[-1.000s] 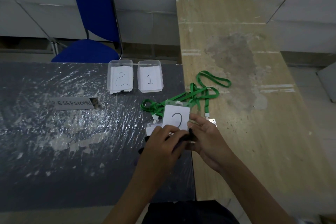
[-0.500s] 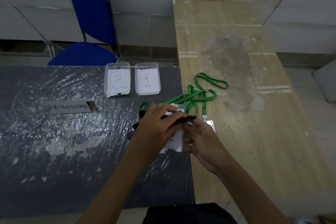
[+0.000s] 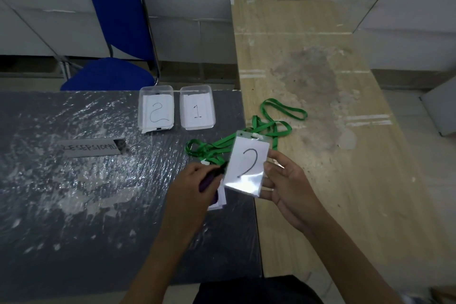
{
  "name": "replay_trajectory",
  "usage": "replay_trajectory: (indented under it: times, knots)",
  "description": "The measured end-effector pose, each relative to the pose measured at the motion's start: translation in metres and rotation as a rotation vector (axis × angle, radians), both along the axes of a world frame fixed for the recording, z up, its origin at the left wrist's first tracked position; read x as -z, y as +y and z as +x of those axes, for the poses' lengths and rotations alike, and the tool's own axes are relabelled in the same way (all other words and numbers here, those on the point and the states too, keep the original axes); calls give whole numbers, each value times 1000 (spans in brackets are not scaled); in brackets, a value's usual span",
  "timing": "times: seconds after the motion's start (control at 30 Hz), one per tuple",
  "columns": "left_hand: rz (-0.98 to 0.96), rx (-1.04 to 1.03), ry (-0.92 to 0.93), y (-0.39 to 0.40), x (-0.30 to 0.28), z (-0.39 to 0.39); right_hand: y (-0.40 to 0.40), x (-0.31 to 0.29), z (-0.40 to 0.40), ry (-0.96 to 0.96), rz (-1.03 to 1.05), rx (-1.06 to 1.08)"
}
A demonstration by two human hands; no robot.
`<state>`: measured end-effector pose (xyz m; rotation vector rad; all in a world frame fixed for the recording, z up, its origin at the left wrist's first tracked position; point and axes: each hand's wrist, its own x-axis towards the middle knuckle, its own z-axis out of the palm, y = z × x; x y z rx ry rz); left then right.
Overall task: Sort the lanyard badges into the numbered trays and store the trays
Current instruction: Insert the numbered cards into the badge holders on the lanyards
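Observation:
My right hand (image 3: 283,180) holds up a clear-sleeved badge marked "2" (image 3: 248,163) by its right edge, above the seam of the two tables. My left hand (image 3: 195,185) grips a dark purple lanyard strap (image 3: 209,179) just left of the badge. More white badges (image 3: 219,201) lie partly hidden under my left hand. A tangle of green lanyards (image 3: 266,128) lies behind the badge. Two clear trays stand at the grey table's far edge: tray "2" (image 3: 156,108) on the left with cards in it, tray "1" (image 3: 197,110) on the right.
A grey plastic-wrapped table (image 3: 74,192) carries a silver "RESEPSIONIS" nameplate (image 3: 90,147). A stained wooden table (image 3: 320,81) adjoins it on the right. A blue chair (image 3: 116,39) stands behind the trays, against the white wall.
The hands, joined over the badge and dark strap before, have parted. The "2" badge now stands upright in my right hand while my left hand has drawn the dark strap to the left.

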<state>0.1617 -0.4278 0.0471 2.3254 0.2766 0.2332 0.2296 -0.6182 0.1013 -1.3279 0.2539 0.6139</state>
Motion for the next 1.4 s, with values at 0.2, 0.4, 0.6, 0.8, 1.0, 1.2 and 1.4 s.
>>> replay_trajectory:
  times: [0.2,0.4,0.6,0.8,1.0,1.2,1.4]
  knots:
    - [-374,-310,78,5,-9,1,-2,3,6,12,-37,28]
    - [-219,-69,-119,-27,-39,3,5,3,3,-17,-119,-52]
    - [111,53,-213,-26,-29,19,8,-3,-2,-53,-70,-122]
    - [-62,-253,-73,-1,-30,20,7,5,-5,-70,-171,-95]
    - [75,60,-271,-56,-45,14,18,-5,-7,-82,-105,-135]
    - [28,-84,-221,-34,-34,16,15,-14,-1,-101,-67,-111]
    - [-91,-203,-19,-11,-27,19,14,-11,-2,-83,-125,-80]
